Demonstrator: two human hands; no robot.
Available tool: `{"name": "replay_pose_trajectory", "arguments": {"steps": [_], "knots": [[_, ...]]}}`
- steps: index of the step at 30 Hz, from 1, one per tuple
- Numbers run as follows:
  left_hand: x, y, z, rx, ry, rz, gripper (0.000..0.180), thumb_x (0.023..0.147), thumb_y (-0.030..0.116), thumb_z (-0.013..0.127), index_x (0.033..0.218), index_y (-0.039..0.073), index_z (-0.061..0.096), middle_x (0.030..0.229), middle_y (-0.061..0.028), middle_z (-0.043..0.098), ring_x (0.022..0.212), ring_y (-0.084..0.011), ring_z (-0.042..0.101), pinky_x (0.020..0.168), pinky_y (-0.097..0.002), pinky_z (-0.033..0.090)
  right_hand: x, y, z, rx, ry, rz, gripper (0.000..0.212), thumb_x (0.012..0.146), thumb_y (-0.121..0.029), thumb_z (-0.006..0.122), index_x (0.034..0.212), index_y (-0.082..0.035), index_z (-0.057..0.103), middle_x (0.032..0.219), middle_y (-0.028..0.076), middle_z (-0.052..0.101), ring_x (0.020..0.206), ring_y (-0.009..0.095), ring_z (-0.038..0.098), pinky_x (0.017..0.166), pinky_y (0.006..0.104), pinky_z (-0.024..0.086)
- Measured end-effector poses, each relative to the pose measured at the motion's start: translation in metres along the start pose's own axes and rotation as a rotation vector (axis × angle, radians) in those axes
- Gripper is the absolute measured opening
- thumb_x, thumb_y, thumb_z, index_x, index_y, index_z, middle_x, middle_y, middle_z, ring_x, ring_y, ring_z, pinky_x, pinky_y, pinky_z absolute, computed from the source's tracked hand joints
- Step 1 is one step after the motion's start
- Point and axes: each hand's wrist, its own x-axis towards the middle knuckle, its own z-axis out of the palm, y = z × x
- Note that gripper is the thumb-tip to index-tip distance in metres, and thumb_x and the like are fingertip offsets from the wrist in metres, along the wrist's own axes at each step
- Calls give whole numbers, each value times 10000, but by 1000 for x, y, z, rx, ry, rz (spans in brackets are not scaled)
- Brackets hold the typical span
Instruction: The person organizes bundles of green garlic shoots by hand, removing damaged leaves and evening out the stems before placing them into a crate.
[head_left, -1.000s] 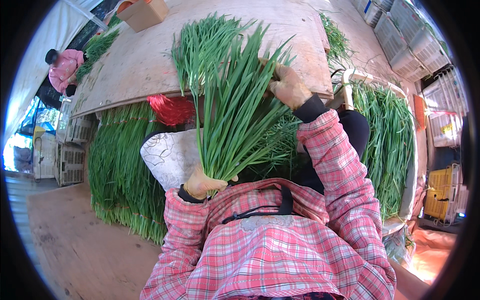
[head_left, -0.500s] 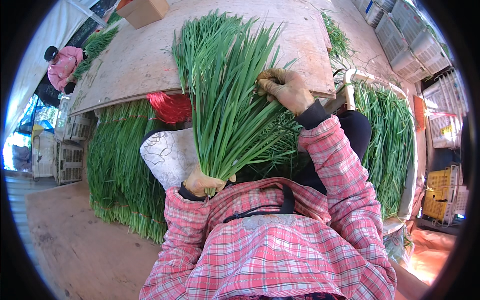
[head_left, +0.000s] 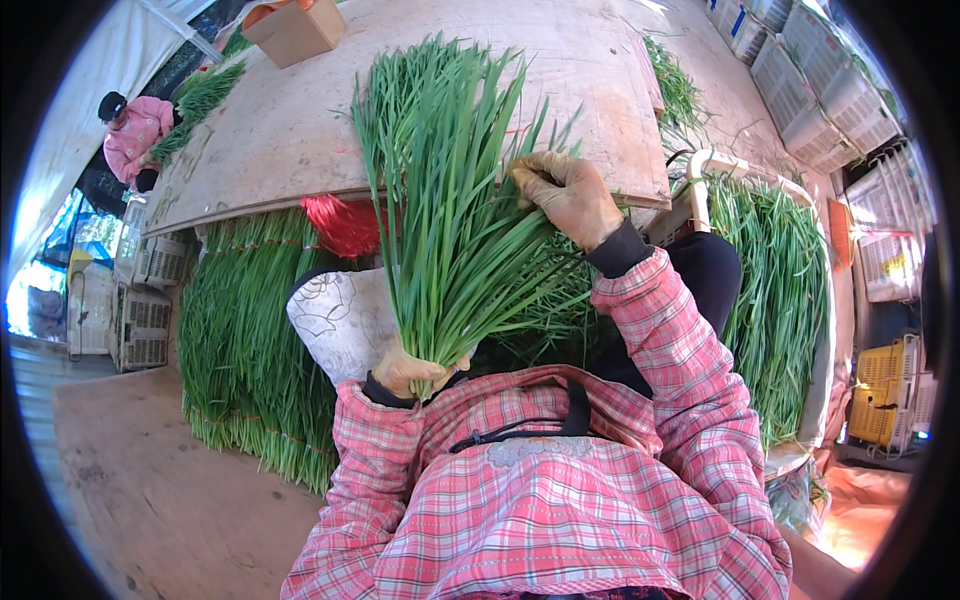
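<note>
Green chive bunch (head_left: 450, 210) fans over the wooden board (head_left: 280, 130). Left hand (head_left: 408, 368) clamps its base. Right hand (head_left: 568, 195), earlier at the bunch's right edge, now pinches blades nearer the middle, sorting.

Sunlit packing shed, boards and crates all round.
A broad pale plywood tabletop (head_left: 270, 130) carries a brown cardboard box (head_left: 296, 30); white plastic crates (head_left: 810, 90) stack right, a yellow crate (head_left: 885, 395) below, bare wooden floor (head_left: 150, 500) left.
</note>
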Motion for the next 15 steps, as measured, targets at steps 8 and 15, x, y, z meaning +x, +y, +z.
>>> {"name": "replay_pose_trajectory", "arguments": {"steps": [8,15], "knots": [[-1,1,-8,144,-29,-93,539,608,116,766,1072,-35,537,861,-162,620,553,-152,537,457,-239,403,21,-5,-1,-83,-107,160,368,847,-258,676,1027,60,636,725,90,650,591,112,600,580,276,493],[-1,0,-10,113,-13,-119,583,613,116,759,1125,-25,519,859,-166,619,540,-148,522,451,-233,391,19,-8,12,65,-169,269,270,787,-191,738,871,58,677,700,57,649,599,94,571,555,253,484]]}}
